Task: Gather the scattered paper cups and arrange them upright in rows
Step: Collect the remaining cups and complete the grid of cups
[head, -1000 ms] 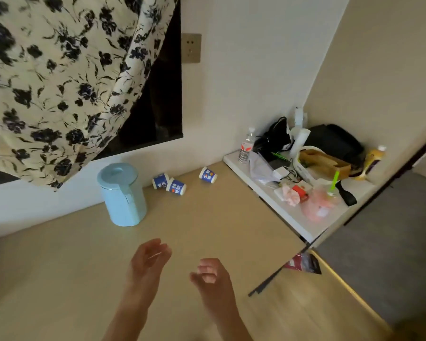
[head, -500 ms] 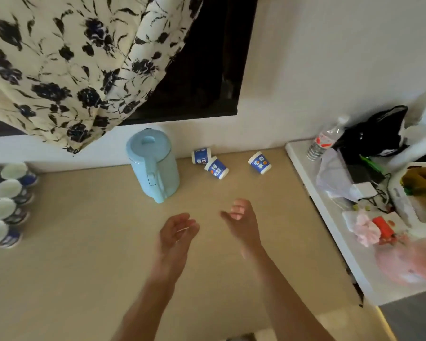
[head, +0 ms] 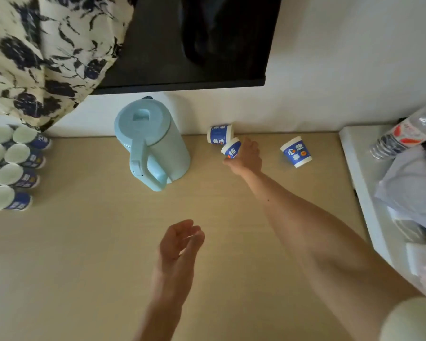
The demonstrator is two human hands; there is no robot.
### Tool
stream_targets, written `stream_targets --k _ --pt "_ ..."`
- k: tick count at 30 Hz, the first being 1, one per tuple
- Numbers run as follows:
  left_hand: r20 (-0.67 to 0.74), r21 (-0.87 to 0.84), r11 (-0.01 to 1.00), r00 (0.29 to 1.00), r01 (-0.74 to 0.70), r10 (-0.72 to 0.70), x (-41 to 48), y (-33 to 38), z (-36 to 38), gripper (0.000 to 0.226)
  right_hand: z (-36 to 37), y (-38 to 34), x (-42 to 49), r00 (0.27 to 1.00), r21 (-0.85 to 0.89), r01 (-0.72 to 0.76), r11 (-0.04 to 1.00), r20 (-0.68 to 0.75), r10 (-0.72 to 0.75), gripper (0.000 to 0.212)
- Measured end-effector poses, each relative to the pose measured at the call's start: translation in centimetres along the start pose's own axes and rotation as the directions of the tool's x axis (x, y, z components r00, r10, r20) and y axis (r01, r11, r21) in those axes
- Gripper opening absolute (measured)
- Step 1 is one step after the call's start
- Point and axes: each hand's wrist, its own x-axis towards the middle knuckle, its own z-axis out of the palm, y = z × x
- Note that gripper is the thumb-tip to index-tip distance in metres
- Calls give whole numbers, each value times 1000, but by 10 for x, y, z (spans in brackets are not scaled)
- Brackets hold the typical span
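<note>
Head view: the right hand (head: 245, 156) is stretched to the back of the bench (head: 84, 242). Its grip wraps round the base end of a tipped cup (head: 231, 149), thumb under and fingers over, the cup's mouth toward the blue kettle (head: 153, 143). That cup touches a second cup (head: 219, 133) lying on its side against the wall. A third cup (head: 296, 151) lies on its side, apart to the right. The left hand (head: 180, 244) hovers over the bench, its grip loosely curled and empty. Upright cups (head: 10, 166) stand in rows at the left edge.
</note>
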Motion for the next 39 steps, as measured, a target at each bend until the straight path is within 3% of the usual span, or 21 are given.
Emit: stream_targets --k 6,9,12,16,19,22,27,29,31,34,37,39 --pt "-13 47 999 1000 11 -10 10 7 19 38 12 14 10 996 -91 87 992 -21 -89 67" --pt "-24 52 998 999 27 -25 20 12 29 38 -1 23 -12 995 165 100 981 9 -103 66" --pt "-34 52 998 999 36 -34 34 19 44 45 -28 26 -62 982 528 141 837 32 -185 84" --pt "17 -10 1000 1000 27 -27 49 39 72 86 -55 34 -126 941 650 264 713 -11 -338 95" --pt "47 44 997 997 -66 64 54 48 93 78 -67 41 -152 935 652 293 699 -42 -353 97" --pt "22 80 989 992 -122 121 56 46 105 61 -75 50 -161 925 612 309 728 -15 -380 98" --pt "-80 109 981 983 -159 168 56 46 102 53 -110 84 -112 884 456 314 833 180 -432 110" --pt "-146 131 981 976 -145 164 52 48 98 51 -129 92 -78 918 396 301 868 126 -376 105" --pt "-195 146 979 966 -145 172 48 50 95 46 -141 94 -41 951 337 297 894 -16 -310 101" --pt "-163 101 983 972 -152 167 41 54 91 44 -141 94 12 968 92 194 977 -179 -175 92" --pt "-143 60 984 974 -168 175 31 51 82 53 -124 101 45 996 -139 0 990 -87 -12 90" --pt "-153 65 981 970 -182 190 23 46 71 57 -109 109 53 998 -204 -28 978 -64 15 81"
